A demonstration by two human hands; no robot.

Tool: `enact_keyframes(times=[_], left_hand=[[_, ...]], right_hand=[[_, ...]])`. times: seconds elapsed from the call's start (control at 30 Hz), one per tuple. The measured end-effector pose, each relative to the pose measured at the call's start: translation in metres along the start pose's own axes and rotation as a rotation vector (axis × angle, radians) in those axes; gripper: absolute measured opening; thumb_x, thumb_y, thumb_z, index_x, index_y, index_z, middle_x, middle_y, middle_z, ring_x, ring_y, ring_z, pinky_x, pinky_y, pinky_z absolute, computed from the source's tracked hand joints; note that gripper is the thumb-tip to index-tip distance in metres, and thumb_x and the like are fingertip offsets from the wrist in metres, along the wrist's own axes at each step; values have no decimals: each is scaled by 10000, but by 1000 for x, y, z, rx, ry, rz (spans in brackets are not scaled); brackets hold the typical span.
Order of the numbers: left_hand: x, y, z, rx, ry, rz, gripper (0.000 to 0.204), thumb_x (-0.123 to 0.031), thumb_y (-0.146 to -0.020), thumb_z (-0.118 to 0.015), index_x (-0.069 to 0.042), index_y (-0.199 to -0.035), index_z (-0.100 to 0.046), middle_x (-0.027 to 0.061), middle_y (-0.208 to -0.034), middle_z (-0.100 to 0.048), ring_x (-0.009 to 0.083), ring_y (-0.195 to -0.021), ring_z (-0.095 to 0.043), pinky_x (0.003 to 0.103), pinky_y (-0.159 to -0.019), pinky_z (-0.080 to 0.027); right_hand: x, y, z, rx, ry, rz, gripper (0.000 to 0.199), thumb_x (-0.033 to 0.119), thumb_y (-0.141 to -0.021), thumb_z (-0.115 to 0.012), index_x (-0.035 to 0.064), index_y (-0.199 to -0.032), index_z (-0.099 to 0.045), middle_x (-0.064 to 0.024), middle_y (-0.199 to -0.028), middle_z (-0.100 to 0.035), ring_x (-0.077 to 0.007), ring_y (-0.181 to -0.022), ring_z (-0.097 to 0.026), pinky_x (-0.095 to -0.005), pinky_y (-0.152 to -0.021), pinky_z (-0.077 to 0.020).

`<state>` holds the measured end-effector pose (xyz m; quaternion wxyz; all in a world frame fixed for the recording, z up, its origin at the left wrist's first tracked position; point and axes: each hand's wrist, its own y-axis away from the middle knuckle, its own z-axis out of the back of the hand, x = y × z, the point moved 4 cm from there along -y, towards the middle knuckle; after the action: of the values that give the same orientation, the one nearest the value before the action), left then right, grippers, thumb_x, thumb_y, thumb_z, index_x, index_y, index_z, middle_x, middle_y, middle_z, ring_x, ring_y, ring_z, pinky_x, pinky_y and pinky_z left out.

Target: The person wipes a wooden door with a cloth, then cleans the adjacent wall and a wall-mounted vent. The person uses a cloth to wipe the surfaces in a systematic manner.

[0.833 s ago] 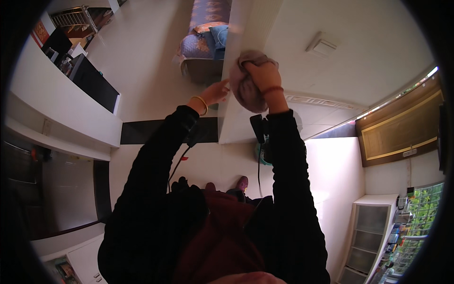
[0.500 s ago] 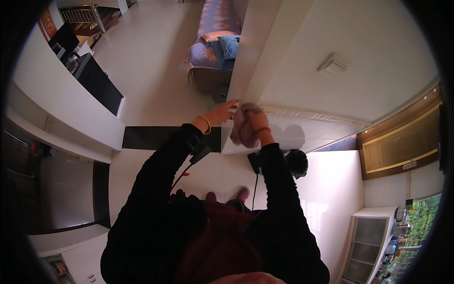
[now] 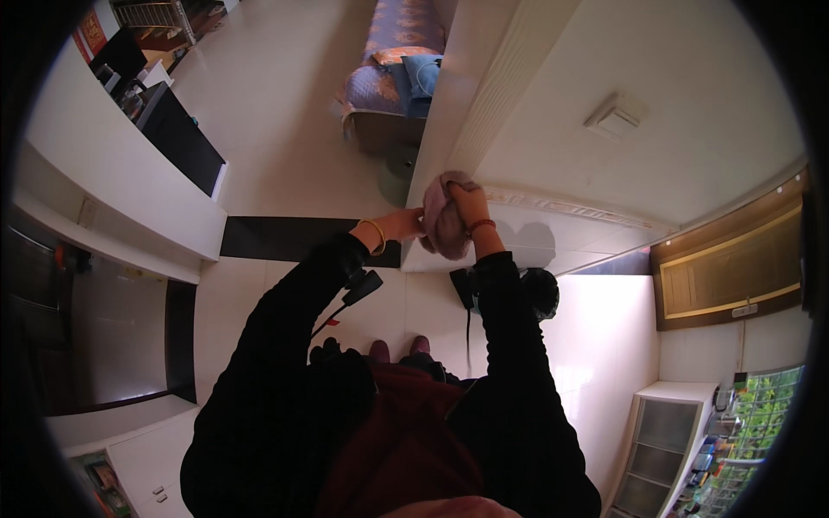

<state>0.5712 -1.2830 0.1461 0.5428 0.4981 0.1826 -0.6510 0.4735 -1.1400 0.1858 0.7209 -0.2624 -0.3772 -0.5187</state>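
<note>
A pinkish-grey cloth [image 3: 445, 226] is bunched up at the white wall's end edge, just below a ribbed trim strip. From the right, my right hand [image 3: 469, 205] is closed on its upper part, the wrist wearing a red bead bracelet. My left hand [image 3: 400, 225], with a yellow bangle at the wrist, meets the cloth's left side. Its fingers are drawn together on the cloth's edge, and the tips are partly hidden there. Both forearms are in black sleeves.
A white wall [image 3: 553, 147] with a switch [image 3: 613, 119] rises right of my hands. Beyond are a covered bed or bench [image 3: 380, 86] with blue bags and a round greenish object [image 3: 399, 173]. Two black straps hang near my waist. A glass-fronted cabinet [image 3: 661, 432] stands lower right.
My left hand has come down from the wall edge, its spread fingers drawing together at the cloth. My right hand has shifted slightly up and left with the cloth. My feet have moved a little left.
</note>
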Motion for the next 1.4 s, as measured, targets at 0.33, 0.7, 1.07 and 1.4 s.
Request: enact_keyframes(times=[0.33, 0.7, 1.07, 1.4], left_hand=[[-11, -5, 12, -63, 125, 98, 299, -323, -865, -597, -30, -902, -641, 51, -783, -650, 147, -650, -602, 283, -504, -493], [-140, 48, 105, -615, 233, -436, 251, -202, -965, -558, -40, -1154, -585, 36, -1049, -646, 134, -903, -632, 286, -750, -526], [-91, 9, 76, -952, -146, -267, 290, -332, -868, -571, -63, -918, -668, 180, -906, -677, 387, -902, -627, 418, -771, -504], [48, 49, -69, -331, 153, 503, 580, -261, -899, -591, -66, -1410, -395, 160, -1004, -680, 228, -791, -692, 351, -678, -569]], right_hand=[[47, 1, 14, 78, -372, 52, 199, 222, -908, -550, 75, -920, -683, -198, -934, -685, -344, -936, -654, -393, -767, -502], [228, -15, 136, -501, 578, 1143, 220, 70, -830, -525, 45, -1036, -597, -167, -924, -651, -344, -802, -656, -435, -666, -537], [166, -13, 110, -169, -241, 691, 194, 170, -886, -567, 11, -820, -656, -180, -752, -643, -311, -710, -642, -391, -595, -471], [-97, 7, -77, 145, -172, -56, 370, 349, -888, -590, 31, -1057, -678, -198, -1030, -690, -350, -997, -636, -407, -809, -492]])
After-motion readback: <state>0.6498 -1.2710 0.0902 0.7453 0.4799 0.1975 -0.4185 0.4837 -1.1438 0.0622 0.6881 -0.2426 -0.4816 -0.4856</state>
